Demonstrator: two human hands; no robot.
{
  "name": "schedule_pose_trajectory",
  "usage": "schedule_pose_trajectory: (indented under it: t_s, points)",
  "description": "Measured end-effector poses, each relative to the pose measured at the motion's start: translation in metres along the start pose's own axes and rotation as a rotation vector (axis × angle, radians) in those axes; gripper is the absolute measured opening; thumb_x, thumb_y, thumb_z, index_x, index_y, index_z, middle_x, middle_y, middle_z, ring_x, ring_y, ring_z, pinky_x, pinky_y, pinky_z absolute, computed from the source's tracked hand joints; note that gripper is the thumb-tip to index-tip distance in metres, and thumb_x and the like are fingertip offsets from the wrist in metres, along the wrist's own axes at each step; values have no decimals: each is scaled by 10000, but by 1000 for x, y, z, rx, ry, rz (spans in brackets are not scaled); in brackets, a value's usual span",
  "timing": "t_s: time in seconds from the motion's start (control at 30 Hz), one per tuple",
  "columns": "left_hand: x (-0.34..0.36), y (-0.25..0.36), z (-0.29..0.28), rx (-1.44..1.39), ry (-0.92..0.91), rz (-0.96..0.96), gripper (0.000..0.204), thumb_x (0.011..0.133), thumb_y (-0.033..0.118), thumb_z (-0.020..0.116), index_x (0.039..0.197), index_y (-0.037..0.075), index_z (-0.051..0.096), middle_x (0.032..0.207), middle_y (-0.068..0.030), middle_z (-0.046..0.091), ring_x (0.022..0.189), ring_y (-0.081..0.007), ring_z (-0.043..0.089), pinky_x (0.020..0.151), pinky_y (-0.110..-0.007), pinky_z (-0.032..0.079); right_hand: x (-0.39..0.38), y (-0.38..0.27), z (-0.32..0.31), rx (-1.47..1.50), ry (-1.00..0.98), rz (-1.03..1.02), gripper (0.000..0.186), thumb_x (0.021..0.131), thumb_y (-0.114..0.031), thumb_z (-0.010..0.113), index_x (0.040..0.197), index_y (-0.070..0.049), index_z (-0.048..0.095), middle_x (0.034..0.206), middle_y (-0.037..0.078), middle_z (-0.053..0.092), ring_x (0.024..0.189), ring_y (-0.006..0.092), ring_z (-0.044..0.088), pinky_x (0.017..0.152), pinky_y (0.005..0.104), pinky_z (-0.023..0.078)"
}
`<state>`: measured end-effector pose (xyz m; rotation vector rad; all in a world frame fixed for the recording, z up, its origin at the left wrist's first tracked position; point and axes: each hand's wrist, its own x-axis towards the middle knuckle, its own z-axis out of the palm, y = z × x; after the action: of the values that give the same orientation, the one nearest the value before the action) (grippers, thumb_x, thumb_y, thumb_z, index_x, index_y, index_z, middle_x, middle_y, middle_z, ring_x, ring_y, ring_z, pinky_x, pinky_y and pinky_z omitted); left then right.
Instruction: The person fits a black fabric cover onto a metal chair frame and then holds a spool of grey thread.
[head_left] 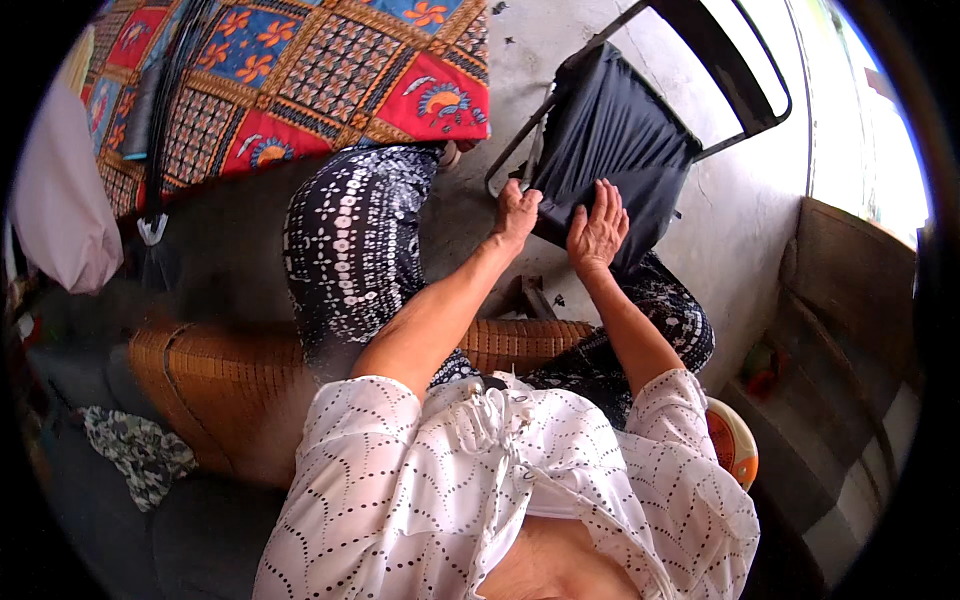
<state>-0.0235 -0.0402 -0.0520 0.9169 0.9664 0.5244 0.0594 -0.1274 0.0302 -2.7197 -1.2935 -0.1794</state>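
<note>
A black cloth point(612, 140), creased and slightly shiny, lies over the seat of a folding chair point(708, 45) in front of me. My left hand point(516, 212) is closed at the cloth's near left corner, its fingers curled and thumb raised; the bit it pinches is mostly hidden. On the near part of the same cloth rests my right hand point(598, 232), palm down with the fingers stretched out. Folds run across the cloth between the two hands and toward the chair's backrest.
A table with a red and blue patterned cover point(335, 75) stands at the far left. I sit on a brown woven seat point(225, 395). Pale fabric point(65, 200) hangs at the left edge. A low wall point(850, 270) is at right, and an orange-and-white round container point(735, 440) sits beside my right side.
</note>
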Motion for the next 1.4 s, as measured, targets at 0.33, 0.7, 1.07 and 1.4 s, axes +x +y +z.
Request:
schedule_pose_trajectory:
  t_s: [0.33,0.7,1.07,1.4]
  points:
    - [8,-6,-11,7,-102,41,308,720,181,545,948,-20,499,809,-41,524,730,-133,496,630,-282,434,-4,-7,-7,-13,20,-1,477,816,-255,393,1257,-79,350,1311,82,355,1253,244,270,1013,414,151]
    - [-19,40,-5,-290,-183,-150,245,714,157,556,901,16,481,817,-43,513,746,-163,533,614,-322,481,-6,-4,-24,-35,54,21,487,800,-243,410,1254,-74,361,1308,75,360,1250,248,268,1007,424,163]
    - [-8,38,-13,-328,-295,-223,129,746,121,538,844,45,504,776,-63,572,701,-197,590,584,-359,522,-8,81,-50,284,244,121,364,745,-186,575,1065,-38,484,1043,147,517,988,314,485,844,383,379]
    - [3,50,-18,-283,-344,-284,144,779,84,519,884,-14,527,894,-126,574,820,-267,573,708,-430,499,-46,128,34,753,-57,1110,581,808,-483,418,961,54,579,1002,267,551,988,386,508,851,383,377]
